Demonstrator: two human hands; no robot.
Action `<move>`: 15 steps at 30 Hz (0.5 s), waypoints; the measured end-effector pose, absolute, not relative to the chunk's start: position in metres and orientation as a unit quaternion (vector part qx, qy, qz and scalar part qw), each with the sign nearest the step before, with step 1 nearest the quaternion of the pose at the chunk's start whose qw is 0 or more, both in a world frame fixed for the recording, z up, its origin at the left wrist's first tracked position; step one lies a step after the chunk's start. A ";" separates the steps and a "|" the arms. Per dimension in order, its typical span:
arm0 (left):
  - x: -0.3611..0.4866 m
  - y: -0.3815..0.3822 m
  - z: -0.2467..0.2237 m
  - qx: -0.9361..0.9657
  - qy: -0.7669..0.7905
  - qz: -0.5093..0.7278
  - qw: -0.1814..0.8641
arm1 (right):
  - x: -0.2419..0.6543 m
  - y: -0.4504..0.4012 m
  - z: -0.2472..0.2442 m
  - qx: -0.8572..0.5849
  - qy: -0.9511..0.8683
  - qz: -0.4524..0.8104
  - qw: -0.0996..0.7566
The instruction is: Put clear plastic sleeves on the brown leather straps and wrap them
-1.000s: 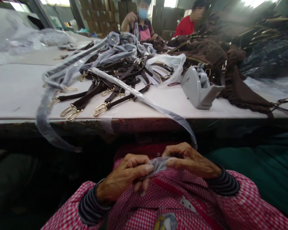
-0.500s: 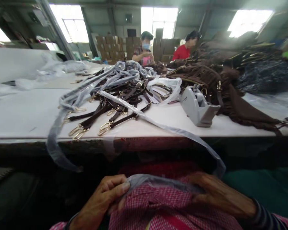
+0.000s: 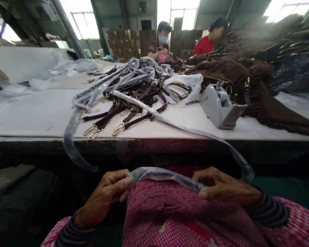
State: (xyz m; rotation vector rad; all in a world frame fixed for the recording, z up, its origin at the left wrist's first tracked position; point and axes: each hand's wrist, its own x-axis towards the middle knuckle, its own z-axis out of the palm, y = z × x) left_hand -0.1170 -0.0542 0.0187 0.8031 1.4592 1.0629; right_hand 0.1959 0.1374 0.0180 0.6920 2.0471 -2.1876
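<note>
A strap in a clear plastic sleeve [image 3: 162, 174] arches between my two hands, just above my lap. My left hand [image 3: 109, 192] pinches one end of this stretch between thumb and fingers. On the other side my right hand [image 3: 221, 187] grips it, thumb below and fingers curled over. A long narrow plastic-covered strip [image 3: 185, 129] runs from the pile over the table's front edge and hangs near my right hand; whether it joins the held stretch is hidden. Dark brown straps with gold clasps [image 3: 118, 128] lie in front of me on the table.
The white table [image 3: 36, 116] spans the view. A grey tape dispenser [image 3: 221, 109] stands right of centre, beside a heap of brown fringed bags [image 3: 229, 72]. Another plastic-covered strap [image 3: 72, 147] hangs over the edge at left. Two people [image 3: 161, 44] are across the table.
The view has tilted down and turned slightly left. My right hand, blurred before, is now sharp and pinches the sleeved strap. My left hand keeps its hold.
</note>
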 end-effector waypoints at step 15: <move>-0.127 -0.048 0.007 0.497 0.629 0.335 0.495 | 0.157 0.150 0.052 0.249 0.865 -0.434 -0.045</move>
